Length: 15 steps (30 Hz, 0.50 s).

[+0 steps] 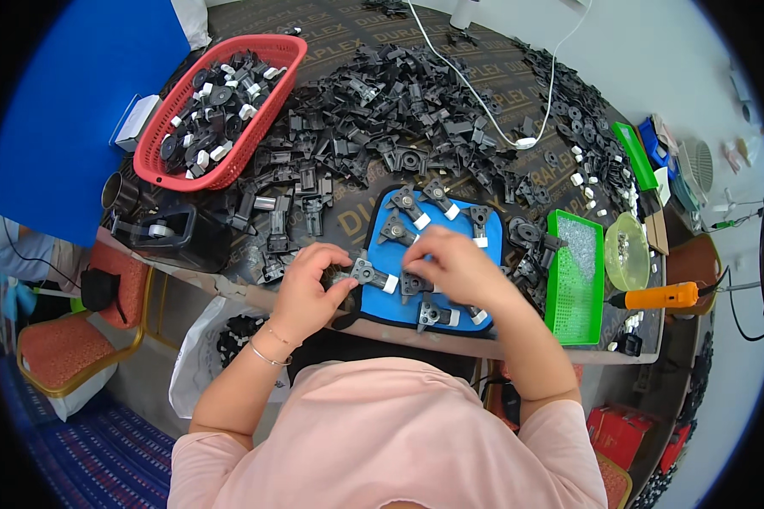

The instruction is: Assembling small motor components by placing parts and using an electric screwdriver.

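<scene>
My left hand [312, 282] is closed at the left edge of a blue mat [375, 316], thumb and forefinger gripping a dark grey plastic bracket [365, 271] with a white end piece. To its right, my right hand [457, 265] reaches over the mat with thumb and fingers pinched together. What lies in that pinch is too small or hidden to name. Just below those fingertips is a black plastic part [412, 287]. Several similar brackets with white ends lie on the mat, among them one at the far edge [439, 197] and one at the near edge [434, 316].
A large heap of black plastic parts [390, 106] covers the table beyond the mat. At left stand a red basket [144, 161] of parts and a black tape dispenser [182, 242]. To the right are a green tray [598, 318], a yellow-green bowl [643, 276] and an orange-handled electric screwdriver [662, 296].
</scene>
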Each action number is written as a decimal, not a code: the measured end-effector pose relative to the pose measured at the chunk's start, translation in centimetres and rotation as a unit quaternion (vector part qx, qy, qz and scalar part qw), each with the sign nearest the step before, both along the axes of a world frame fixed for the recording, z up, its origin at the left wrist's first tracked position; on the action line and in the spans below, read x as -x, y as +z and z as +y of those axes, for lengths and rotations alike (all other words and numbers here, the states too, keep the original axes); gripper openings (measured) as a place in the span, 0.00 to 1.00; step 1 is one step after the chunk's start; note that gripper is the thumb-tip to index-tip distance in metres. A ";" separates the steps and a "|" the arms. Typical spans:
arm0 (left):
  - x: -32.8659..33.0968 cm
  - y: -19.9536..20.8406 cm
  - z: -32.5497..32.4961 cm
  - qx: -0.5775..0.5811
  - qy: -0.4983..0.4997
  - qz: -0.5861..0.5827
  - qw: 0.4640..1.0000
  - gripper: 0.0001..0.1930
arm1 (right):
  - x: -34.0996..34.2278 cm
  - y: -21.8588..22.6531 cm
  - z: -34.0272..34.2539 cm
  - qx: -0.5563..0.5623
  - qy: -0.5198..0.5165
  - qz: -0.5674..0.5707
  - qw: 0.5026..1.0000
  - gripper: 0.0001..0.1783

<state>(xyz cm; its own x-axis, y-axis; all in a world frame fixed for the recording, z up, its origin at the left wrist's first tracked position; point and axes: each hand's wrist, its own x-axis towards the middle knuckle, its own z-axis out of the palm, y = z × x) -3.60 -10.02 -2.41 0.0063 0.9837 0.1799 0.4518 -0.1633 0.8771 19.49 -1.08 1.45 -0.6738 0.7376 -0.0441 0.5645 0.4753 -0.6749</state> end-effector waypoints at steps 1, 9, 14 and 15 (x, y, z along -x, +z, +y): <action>-0.1 0.0 0.0 -0.017 0.002 0.039 0.999 0.14 | 1.1 0.0 -0.4 0.026 0.041 0.034 0.998 0.05; -0.8 -0.1 0.0 -0.044 0.006 0.118 0.992 0.18 | 4.9 -2.3 -1.0 0.010 -0.006 0.021 1.000 0.06; -0.7 -0.2 -0.3 -0.052 0.007 0.146 0.988 0.18 | 5.6 -2.2 -1.3 0.003 -0.042 -0.008 0.999 0.08; -0.7 -0.2 -0.3 -0.052 0.006 0.146 0.988 0.18 | 5.5 -2.2 -1.3 0.002 -0.041 -0.003 0.999 0.08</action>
<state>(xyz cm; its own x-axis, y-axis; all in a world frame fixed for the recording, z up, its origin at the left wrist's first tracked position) -2.87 -10.31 -2.65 0.0614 0.9602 0.2726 0.6852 -0.2391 0.6880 13.98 -2.36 -0.77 -0.6108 0.7901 -0.0510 0.6057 0.4248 -0.6728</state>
